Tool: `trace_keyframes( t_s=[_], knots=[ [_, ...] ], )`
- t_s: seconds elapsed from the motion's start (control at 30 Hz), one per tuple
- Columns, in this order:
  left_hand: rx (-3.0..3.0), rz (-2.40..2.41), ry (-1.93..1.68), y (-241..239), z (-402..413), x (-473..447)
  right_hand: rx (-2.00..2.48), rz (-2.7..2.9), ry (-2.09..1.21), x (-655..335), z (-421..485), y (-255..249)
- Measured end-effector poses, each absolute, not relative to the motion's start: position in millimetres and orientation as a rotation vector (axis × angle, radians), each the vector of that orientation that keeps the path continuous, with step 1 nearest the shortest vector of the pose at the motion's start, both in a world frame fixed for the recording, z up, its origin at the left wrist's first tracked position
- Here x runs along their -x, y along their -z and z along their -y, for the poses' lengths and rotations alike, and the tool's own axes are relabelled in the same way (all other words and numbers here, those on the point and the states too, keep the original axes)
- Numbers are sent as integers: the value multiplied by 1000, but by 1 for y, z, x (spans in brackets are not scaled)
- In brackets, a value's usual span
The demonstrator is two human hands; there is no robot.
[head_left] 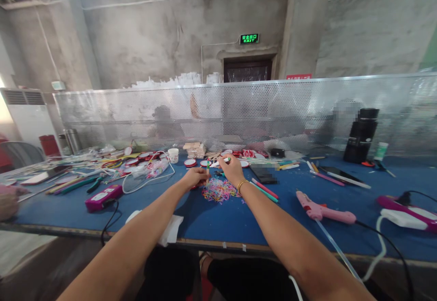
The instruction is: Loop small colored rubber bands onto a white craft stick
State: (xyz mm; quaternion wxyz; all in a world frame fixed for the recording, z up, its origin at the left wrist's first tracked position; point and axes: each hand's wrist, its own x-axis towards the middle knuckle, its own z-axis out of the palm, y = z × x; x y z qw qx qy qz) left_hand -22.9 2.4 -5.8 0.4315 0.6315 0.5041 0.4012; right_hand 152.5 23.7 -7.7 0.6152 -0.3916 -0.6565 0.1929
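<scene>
My left hand (194,178) is closed on a small upright stick (208,170), pale wood in its lower part and green near the top. Opposite it, my right hand (232,170) grips a white marker (217,163) with a green end, slanting toward the stick. Whether marker and stick touch is too small to make out. Just below both hands lies a loose pile of small multicoloured rubber bands (220,191) on the blue table (211,221). Round red-rimmed white discs (190,162) sit behind my hands. Pink and teal pens (265,189) lie right of the pile.
A pink glue gun (321,210) lies at the right, its cord trailing off the table edge. A black bottle (362,137) stands behind it. To the left are a purple box (104,197), a white cable and cluttered craft supplies. A perforated metal screen (246,109) closes the back.
</scene>
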Motion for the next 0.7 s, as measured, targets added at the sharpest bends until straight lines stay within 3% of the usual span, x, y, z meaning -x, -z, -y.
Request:
trace_keyframes(
  t_s=[0.7],
  knots=[
    [-1598, -1267, -997, 3, 2, 21, 906, 1514, -414, -152, -22, 7]
  ],
)
